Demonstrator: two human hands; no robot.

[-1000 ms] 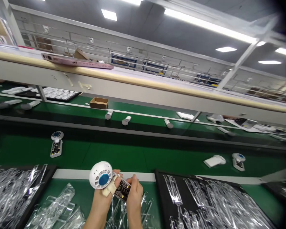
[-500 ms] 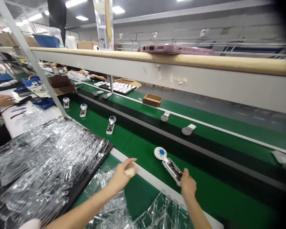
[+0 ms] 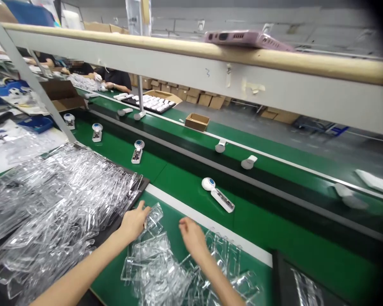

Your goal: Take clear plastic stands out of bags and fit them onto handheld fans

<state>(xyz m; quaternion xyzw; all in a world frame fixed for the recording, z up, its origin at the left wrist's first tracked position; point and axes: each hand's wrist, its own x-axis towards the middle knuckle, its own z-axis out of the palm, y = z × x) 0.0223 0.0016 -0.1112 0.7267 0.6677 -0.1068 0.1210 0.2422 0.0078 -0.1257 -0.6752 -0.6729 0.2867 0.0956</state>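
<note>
My left hand [image 3: 134,223] is at the near side of the bench, its fingers closed at the edge of a clear plastic piece [image 3: 155,214]. My right hand [image 3: 193,238] hangs to the right of it with fingers curled together; whatever is in them, if anything, is hidden. Below both hands spreads a loose pile of clear plastic pieces [image 3: 161,267]. Beyond the white strip, a white handheld device [image 3: 221,199] with a round blue-centred head lies untouched on the green surface, its handle open with inner parts showing.
A large heap of clear plastic parts [image 3: 70,191] fills a black tray at left. More white devices [image 3: 138,151] lie farther along. A small cardboard box [image 3: 197,122] stands beyond the dark channel. A pink phone [image 3: 242,38] rests on the overhead rail [image 3: 178,46]. Several people work far left.
My right hand has let go of the white device and moved back left. My left hand has moved left to the clear pieces. The camera view has tilted downward.
</note>
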